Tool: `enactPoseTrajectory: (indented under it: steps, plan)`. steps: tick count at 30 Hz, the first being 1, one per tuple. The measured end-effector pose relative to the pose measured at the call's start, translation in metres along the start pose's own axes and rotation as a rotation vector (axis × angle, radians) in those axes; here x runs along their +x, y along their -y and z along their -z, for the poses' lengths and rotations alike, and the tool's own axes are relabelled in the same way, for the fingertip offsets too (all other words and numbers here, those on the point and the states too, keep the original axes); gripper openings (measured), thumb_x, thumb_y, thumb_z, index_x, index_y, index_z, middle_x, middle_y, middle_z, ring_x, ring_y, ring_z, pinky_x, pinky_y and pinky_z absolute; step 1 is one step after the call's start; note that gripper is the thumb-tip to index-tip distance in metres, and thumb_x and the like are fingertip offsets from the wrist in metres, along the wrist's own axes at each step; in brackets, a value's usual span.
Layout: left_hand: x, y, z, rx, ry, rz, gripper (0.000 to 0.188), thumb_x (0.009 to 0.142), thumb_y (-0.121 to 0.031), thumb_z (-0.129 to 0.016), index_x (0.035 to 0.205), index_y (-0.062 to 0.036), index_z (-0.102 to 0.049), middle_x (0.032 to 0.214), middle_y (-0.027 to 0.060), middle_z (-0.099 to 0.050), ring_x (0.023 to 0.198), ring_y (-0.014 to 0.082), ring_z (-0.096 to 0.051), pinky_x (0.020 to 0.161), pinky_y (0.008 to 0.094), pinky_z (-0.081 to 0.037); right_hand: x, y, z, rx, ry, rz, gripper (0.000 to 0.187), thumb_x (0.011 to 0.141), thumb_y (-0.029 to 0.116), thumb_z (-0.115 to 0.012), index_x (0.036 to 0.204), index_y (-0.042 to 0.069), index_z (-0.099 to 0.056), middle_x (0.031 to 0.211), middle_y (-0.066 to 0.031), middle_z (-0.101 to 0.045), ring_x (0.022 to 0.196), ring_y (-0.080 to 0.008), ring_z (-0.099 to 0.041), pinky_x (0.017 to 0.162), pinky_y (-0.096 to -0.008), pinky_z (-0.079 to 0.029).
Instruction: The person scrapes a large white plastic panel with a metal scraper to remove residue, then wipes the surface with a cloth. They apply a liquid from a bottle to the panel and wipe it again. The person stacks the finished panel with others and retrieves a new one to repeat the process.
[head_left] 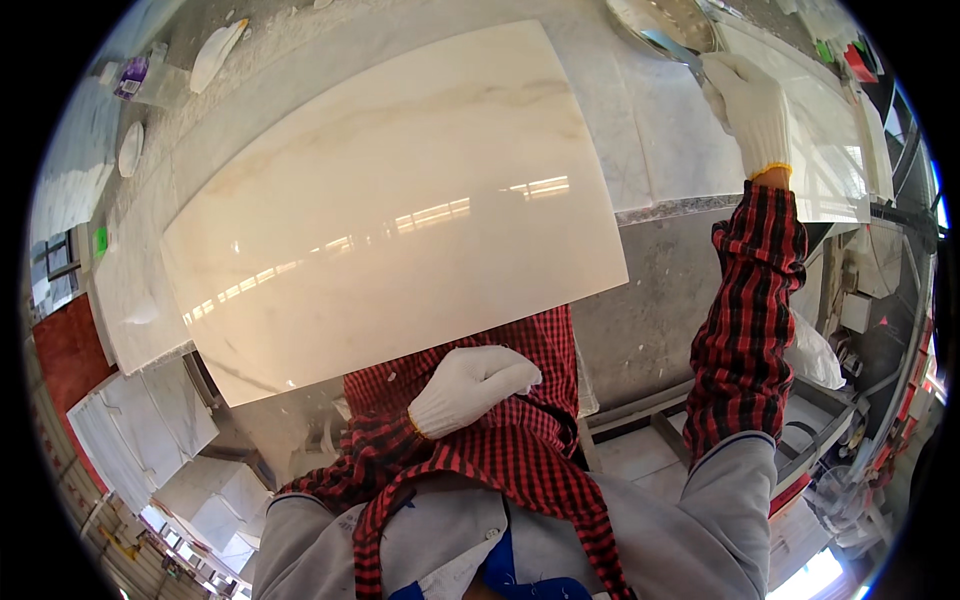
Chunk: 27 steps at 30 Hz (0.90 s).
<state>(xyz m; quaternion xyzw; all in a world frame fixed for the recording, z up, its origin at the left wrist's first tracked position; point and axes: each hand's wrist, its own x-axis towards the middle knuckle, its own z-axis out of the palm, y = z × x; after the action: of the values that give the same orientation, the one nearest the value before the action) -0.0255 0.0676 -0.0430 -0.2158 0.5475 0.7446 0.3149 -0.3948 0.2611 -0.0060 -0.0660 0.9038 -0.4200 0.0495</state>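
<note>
Your right hand (745, 105) grips a flat-bladed tool (668, 46) at the bowl (712, 32), right of the pale slab (400, 190) lying on the desk (660, 140). Your left hand (475, 388) curls below the slab, its hold unclear. The slab's glossy face shows no coating; whether work there is finished or unstarted, you cannot tell.

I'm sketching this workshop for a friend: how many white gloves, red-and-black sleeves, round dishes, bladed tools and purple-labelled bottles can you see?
White gloves: 2
Red-and-black sleeves: 2
Round dish: 1
Bladed tool: 1
Purple-labelled bottle: 1
Total: 7
</note>
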Motion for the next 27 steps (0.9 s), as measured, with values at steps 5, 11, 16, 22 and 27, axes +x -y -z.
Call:
enactPoseTrajectory:
  steps: [5, 11, 16, 22, 27]
  plan:
    - [0.0, -0.004, 0.002, 0.004, 0.018, 0.001, 0.025, 0.096, -0.016, -0.06, 0.097, 0.0052, -0.072, 0.092, 0.0097, -0.072, 0.087, 0.0139, -0.067, 0.082, 0.0281, -0.053, 0.006, -0.004, -0.006, 0.061, 0.028, -0.034, 0.03, 0.087, 0.029, -0.063, 0.089, 0.001, -0.074, 0.06, 0.0029, -0.056, 0.051, -0.0057, -0.046, 0.049, -0.025, -0.035]
    - [-0.001, -0.002, 0.002, -0.015, 0.017, -0.018, 0.024, 0.096, -0.016, -0.06, 0.096, 0.0048, -0.073, 0.089, 0.0085, -0.071, 0.085, 0.0133, -0.066, 0.081, 0.0278, -0.053, -0.003, -0.007, -0.004, 0.094, -0.011, -0.032, 0.03, 0.088, 0.029, -0.061, 0.097, 0.003, -0.074, 0.062, 0.0008, -0.059, 0.052, -0.0063, -0.05, 0.051, -0.0253, -0.038]
    - [-0.008, -0.006, 0.001, 0.082, 0.034, -0.038, 0.025, 0.095, -0.019, -0.061, 0.095, 0.0019, -0.074, 0.083, 0.0069, -0.071, 0.077, 0.0108, -0.065, 0.073, 0.0259, -0.052, 0.003, -0.014, -0.008, -0.453, -0.194, 0.301, 0.032, 0.091, 0.038, -0.055, 0.104, 0.016, -0.074, 0.081, -0.0123, -0.071, 0.074, -0.03, -0.068, 0.068, -0.0415, -0.051]
    - [-0.037, -0.008, 0.003, 0.2, -0.157, -0.027, 0.033, 0.092, -0.032, -0.067, 0.08, -0.0015, -0.072, 0.064, 0.0041, -0.066, 0.059, 0.0093, -0.061, 0.059, 0.0263, -0.05, 0.023, -0.008, -0.006, -0.798, -0.048, 0.476, 0.041, 0.093, 0.049, -0.052, 0.121, 0.023, -0.067, 0.108, -0.0175, -0.07, 0.101, -0.0432, -0.064, 0.084, -0.0499, -0.052]
    - [-0.094, 0.013, 0.033, 0.064, -0.611, -0.078, 0.038, 0.089, -0.031, -0.07, 0.066, -0.0016, -0.069, 0.062, 0.0008, -0.064, 0.054, 0.0057, -0.053, 0.051, 0.0235, -0.043, -0.032, 0.015, 0.0, -0.665, -0.17, 0.546, 0.045, 0.099, 0.041, -0.051, 0.131, 0.012, -0.062, 0.117, -0.0229, -0.066, 0.105, -0.0459, -0.062, 0.089, -0.0487, -0.05]
